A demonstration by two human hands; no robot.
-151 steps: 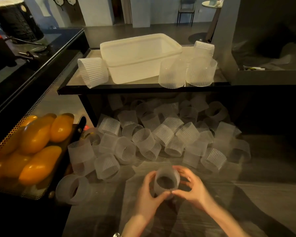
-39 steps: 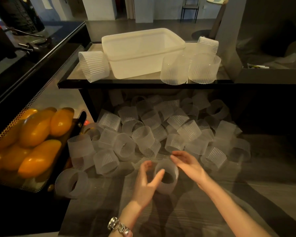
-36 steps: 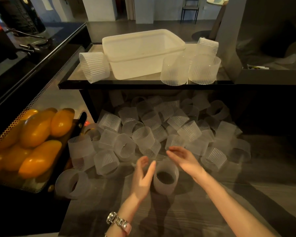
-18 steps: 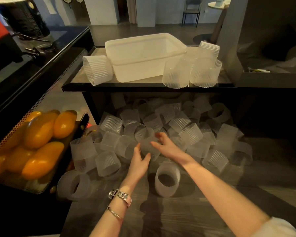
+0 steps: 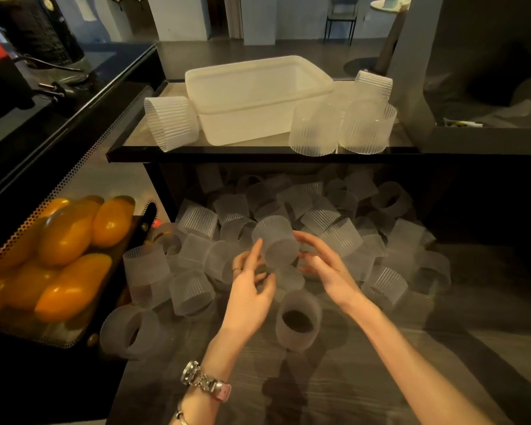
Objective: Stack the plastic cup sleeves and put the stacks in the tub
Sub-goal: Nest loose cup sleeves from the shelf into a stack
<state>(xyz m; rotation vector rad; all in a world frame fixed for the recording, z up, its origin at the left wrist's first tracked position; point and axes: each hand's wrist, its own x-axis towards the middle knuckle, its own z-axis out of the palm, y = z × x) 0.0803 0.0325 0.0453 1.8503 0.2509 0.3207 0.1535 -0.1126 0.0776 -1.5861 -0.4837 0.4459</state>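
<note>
Frosted ribbed sleeves point(image 5: 275, 240), white tub point(image 5: 255, 99)

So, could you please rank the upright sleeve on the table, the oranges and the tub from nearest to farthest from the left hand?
1. Upright sleeve, just right of the left hand.
2. Oranges, in the tray at far left.
3. Tub, up on the shelf behind.

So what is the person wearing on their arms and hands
Both forearms are bare. The left wrist carries a chunky silver link watch with a pink part on its band, and a thin bangle sits just below it at the frame's bottom edge. A slim ring shows on one finger of the left hand. The right hand shows no jewellery and no sleeve.
</note>
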